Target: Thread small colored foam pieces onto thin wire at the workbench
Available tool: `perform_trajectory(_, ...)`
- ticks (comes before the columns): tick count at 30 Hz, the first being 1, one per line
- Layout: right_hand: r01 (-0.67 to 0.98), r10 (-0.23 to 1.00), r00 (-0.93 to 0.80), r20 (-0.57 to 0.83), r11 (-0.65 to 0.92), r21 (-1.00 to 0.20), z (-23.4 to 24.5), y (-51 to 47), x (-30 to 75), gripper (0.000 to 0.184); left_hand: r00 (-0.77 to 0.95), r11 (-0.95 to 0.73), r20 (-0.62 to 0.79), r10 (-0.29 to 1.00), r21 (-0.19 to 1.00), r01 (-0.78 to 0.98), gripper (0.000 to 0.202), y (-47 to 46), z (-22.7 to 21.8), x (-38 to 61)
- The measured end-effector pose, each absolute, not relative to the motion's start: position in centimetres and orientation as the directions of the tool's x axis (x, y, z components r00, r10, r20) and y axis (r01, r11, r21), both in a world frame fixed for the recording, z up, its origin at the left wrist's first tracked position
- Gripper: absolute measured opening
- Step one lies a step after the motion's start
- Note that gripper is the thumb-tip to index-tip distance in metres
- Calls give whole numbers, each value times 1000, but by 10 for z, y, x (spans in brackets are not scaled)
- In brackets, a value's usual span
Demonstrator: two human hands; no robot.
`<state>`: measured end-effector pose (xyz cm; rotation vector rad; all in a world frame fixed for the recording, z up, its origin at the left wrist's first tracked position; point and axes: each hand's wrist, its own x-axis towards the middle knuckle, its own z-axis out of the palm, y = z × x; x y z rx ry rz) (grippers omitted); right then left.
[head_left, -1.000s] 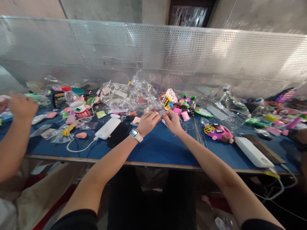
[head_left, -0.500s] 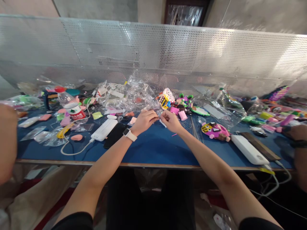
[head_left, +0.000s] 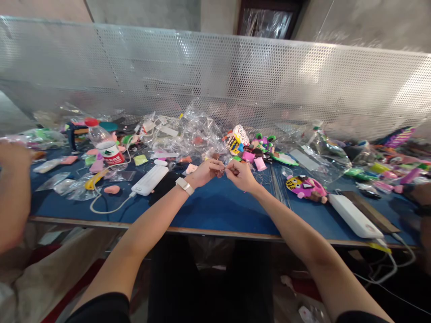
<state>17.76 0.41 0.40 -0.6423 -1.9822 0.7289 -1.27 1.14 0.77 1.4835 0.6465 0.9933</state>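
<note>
My left hand (head_left: 206,172), with a pale watch (head_left: 185,185) on its wrist, is closed around a small brown piece (head_left: 216,156) that looks like modelling clay. Brown also shows below its fingertips. Facing it, my right hand (head_left: 241,176) is pinched almost against the left fingertips. What lies inside that pinch is mostly hidden by the fingers. Both hands are just above the blue table (head_left: 218,211). Behind them are pink packets (head_left: 259,163) and a black-and-yellow clay figure (head_left: 233,144) with a white speckled top.
A white power bank (head_left: 150,180) with a cable lies left, near a red-capped bottle (head_left: 109,150). Right are a pink-and-yellow clay figure (head_left: 305,187) and another white power bank (head_left: 355,216). Crumpled clear plastic (head_left: 202,130) lies before a perforated metal screen (head_left: 151,76). Other people's arms show at both sides.
The brown piece now shows at my left fingers. A whitish scrap seen under my right fingers earlier no longer shows. The view has shifted slightly.
</note>
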Motion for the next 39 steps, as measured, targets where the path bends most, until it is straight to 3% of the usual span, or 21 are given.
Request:
perform_trajectory(2,122,714,-404,572,662,-740,2,6,175,24,450,-211,261,854,964,-159,39,9,9,-11)
perform_trajectory(4,70,749,-362,556,616,-784,-2,11,174,27,341,-380,385,857,921,-84,38,6,12,-12)
perform_trajectory(6,9,781,-348,519,556,-831,-5,17,173,31,237,-608,575,783,788,99,32,3,17,-15)
perform_trajectory(8,-21,801,-357,480,507,-862,-7,22,172,34,262,-765,720,642,579,282,28,0,22,-20)
perform_trajectory(10,3,799,-373,472,510,-860,-8,24,172,34,344,-833,771,536,418,363,27,-4,26,-24)
perform_trajectory(12,53,776,-393,493,554,-831,-6,22,172,30,370,-846,775,513,383,371,29,-8,27,-24)
perform_trajectory(15,105,729,-417,542,631,-768,-1,16,173,24,277,-815,774,569,486,314,35,-11,27,-19)
perform_trajectory(18,147,674,-440,593,705,-693,1,10,174,17,114,-716,709,696,672,190,46,-9,22,-10)
perform_trajectory(22,165,670,-446,593,713,-681,-2,6,174,15,68,-366,372,926,927,-85,54,-2,12,-2)
perform_trajectory(25,126,708,-414,573,667,-734,-5,7,170,21,115,-178,196,974,972,-154,55,2,7,1)
perform_trajectory(29,-24,816,-268,513,526,-850,-8,15,164,31,29,-356,358,933,933,-52,56,0,8,1)
perform_trajectory(32,-215,885,-242,399,352,-911,-9,19,161,37,4,-599,610,792,775,202,41,-5,12,-1)
perform_trajectory(34,-289,902,-253,349,274,-917,-7,19,160,40,84,-730,769,634,558,394,27,-7,13,-3)
perform_trajectory(37,-300,905,-274,326,242,-923,-4,16,161,44,229,-782,864,449,255,569,19,-7,11,-6)
perform_trajectory(39,-287,901,-289,322,239,-927,-2,15,162,44,270,-764,872,407,163,624,18,-6,9,-8)
